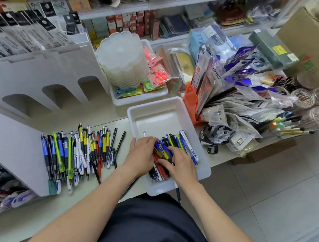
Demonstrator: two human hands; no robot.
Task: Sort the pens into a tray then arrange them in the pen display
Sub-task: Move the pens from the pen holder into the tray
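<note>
Shop counter (38, 216): left hand (140, 156) grips pens (175, 138) in white tray (153, 106); right hand (179, 164) rests on them, grip unclear; loose pens (77, 152) lie leftward, axes front-to-back.

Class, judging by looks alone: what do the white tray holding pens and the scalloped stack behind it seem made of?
White tray: likely moulded plastic, opaque, semi-gloss, with rounded corners and rim. Scalloped stack: probably translucent frosted plastic; the layers show through its milky walls.

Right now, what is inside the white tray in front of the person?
Pens lie in the near half of the white tray; its far half is bare. The left hand covers some, the right hand grips others, hiding those beneath.
</note>
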